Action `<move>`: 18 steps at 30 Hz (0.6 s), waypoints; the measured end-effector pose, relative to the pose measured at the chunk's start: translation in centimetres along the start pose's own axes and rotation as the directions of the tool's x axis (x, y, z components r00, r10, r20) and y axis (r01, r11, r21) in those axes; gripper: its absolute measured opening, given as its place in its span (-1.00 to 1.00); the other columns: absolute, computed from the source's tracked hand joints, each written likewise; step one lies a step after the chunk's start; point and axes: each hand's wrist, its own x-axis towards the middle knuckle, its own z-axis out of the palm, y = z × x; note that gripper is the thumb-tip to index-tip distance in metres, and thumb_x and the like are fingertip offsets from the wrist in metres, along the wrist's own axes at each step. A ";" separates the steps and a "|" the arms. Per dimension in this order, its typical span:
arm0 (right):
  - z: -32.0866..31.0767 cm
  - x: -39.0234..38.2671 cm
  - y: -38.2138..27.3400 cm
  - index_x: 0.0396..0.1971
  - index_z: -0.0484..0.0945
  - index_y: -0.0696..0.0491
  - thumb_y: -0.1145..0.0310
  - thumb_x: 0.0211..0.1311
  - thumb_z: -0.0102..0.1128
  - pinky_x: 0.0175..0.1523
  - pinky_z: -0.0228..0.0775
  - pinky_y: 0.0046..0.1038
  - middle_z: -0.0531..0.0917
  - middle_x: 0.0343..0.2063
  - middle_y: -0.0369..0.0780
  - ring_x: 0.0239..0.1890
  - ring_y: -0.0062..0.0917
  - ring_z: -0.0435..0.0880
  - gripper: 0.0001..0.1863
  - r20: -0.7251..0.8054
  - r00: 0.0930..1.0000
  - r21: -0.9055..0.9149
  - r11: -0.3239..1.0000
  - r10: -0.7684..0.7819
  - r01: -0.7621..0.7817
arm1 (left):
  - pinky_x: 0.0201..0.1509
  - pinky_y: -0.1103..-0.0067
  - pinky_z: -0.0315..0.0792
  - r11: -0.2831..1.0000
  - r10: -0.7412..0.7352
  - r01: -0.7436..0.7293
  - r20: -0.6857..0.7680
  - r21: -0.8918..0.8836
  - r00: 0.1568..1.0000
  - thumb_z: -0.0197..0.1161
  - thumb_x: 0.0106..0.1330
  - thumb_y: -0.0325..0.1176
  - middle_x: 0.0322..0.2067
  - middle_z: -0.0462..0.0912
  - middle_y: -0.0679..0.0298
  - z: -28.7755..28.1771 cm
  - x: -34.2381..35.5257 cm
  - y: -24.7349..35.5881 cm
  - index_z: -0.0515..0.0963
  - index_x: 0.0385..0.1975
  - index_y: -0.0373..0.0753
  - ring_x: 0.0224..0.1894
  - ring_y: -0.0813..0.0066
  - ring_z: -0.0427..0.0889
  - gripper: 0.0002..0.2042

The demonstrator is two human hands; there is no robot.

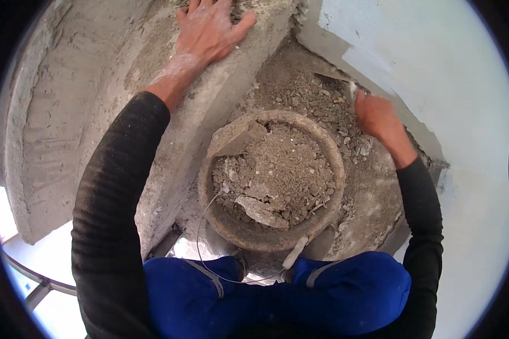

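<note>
My left hand (208, 34) rests spread on the rough concrete slope (203, 107) at the upper middle. My right hand (373, 113) grips the pale handle of a trowel (333, 78), its dark blade at the debris (300, 90) along the painted wall's foot. A round, dusty basin (335, 169) full of grey rubble and broken flakes sits in front of my knees, with a loose chunk (232, 137) at its upper left rim. A white-handled tool (294, 253) lies at the basin's near edge, and a thin pale cord loops from the basin toward my legs.
A pale painted wall (458, 85) bounds the right side. The curved concrete form (51, 113) rises at the left. At the lower left, metal railing (37, 277) stands before a bright opening. My blue-trousered legs (350, 294) are below the basin.
</note>
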 end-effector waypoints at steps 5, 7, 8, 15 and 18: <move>-3.8 3.6 -1.0 -0.12 0.54 0.14 0.36 0.44 -0.03 -0.27 0.62 -0.11 0.75 -0.35 -0.09 -0.28 -0.15 0.79 -0.79 -0.203 0.957 -0.061 0.978 -0.206 0.198 | 0.28 0.03 0.23 0.998 -0.025 0.027 0.042 -0.053 0.999 0.20 0.32 0.06 0.10 0.47 0.02 -0.1 0.5 0.4 0.51 0.11 -0.22 0.23 -0.02 0.39 -0.47; -3.3 5.3 -3.1 -0.09 0.54 0.13 0.37 0.44 -0.02 -0.28 0.63 -0.16 0.75 -0.34 -0.11 -0.27 -0.20 0.80 -0.79 -0.145 0.970 -0.102 0.978 -0.196 0.182 | 0.33 -0.01 0.21 0.997 -0.034 0.040 0.096 -0.063 0.995 0.23 0.32 0.08 0.19 0.43 -0.01 0.5 0.6 -0.8 0.49 0.19 -0.20 0.29 -0.07 0.35 -0.43; -2.9 5.9 -4.2 -0.06 0.53 0.12 0.37 0.44 -0.01 -0.28 0.63 -0.20 0.76 -0.34 -0.12 -0.26 -0.24 0.80 -0.78 -0.095 0.975 -0.143 0.972 -0.199 0.185 | 0.28 0.04 0.25 0.998 0.064 -0.064 -0.050 0.012 0.997 0.20 0.35 0.10 0.11 0.49 0.08 1.7 0.6 -2.3 0.53 0.15 -0.12 0.24 0.00 0.41 -0.49; -2.6 -0.8 -4.9 -0.01 0.53 0.13 0.39 0.19 0.34 -0.38 0.69 -0.19 0.76 -0.27 -0.21 -0.19 -0.35 0.81 -0.63 0.250 0.956 -0.112 0.976 -0.154 0.186 | 0.11 0.09 0.29 0.963 0.175 -0.208 -0.187 -0.172 0.967 0.25 0.33 0.01 -0.02 0.56 0.14 -0.9 -1.4 -0.5 0.59 0.01 -0.14 0.13 0.10 0.48 -0.59; -4.0 -5.2 -4.0 0.04 0.53 0.17 0.41 0.02 0.47 -0.41 0.71 -0.21 0.76 -0.25 -0.21 -0.16 -0.36 0.81 -0.47 0.353 0.912 -0.149 0.950 -0.207 0.273 | -0.04 0.22 0.40 0.888 0.178 -0.140 0.049 -0.438 0.983 0.27 0.31 -0.11 -0.34 0.63 0.17 -5.0 -4.8 3.4 0.57 -0.17 -0.17 -0.16 0.12 0.62 -0.72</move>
